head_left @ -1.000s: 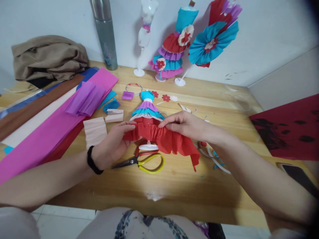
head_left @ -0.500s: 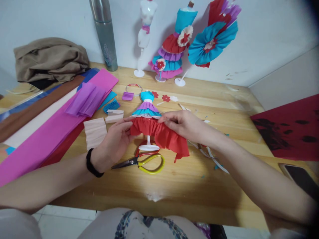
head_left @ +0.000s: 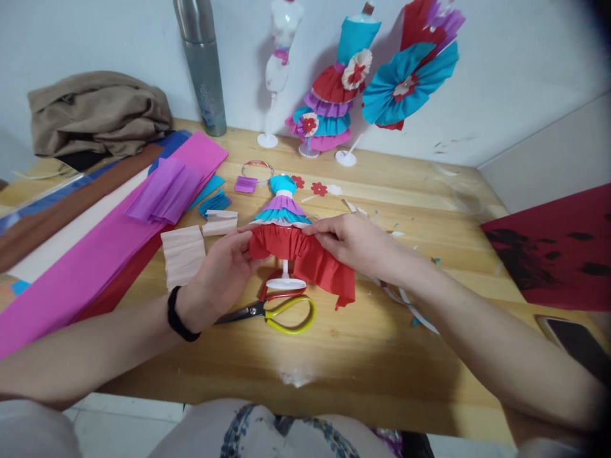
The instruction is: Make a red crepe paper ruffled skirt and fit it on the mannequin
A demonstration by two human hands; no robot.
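Note:
A small mannequin on a white stand [head_left: 285, 283] wears a layered paper dress [head_left: 281, 202] in blue, purple and white. Across its lower edge runs a gathered red crepe strip [head_left: 322, 267], its free end hanging to the right. My left hand [head_left: 229, 264] pinches the strip's left end at the hem. With thumb and fingers closed, my right hand [head_left: 346, 238] grips the strip's upper edge at the hem's right side. Scissors with yellow and red handles [head_left: 291, 321] lie just in front of the stand.
Crepe sheets [head_left: 95, 254] and cream pieces [head_left: 184, 257] lie left. Behind stand a bottle [head_left: 203, 76], a bare mannequin [head_left: 281, 70] and dressed ones [head_left: 334, 83]. Brown cloth [head_left: 98, 114] is back left. Red flowers [head_left: 319, 189] lie behind the dress; a phone [head_left: 573, 340] is at right.
The loose right end of the red strip has swung slightly left. My right hand has shifted slightly, and both hands keep their hold on the strip.

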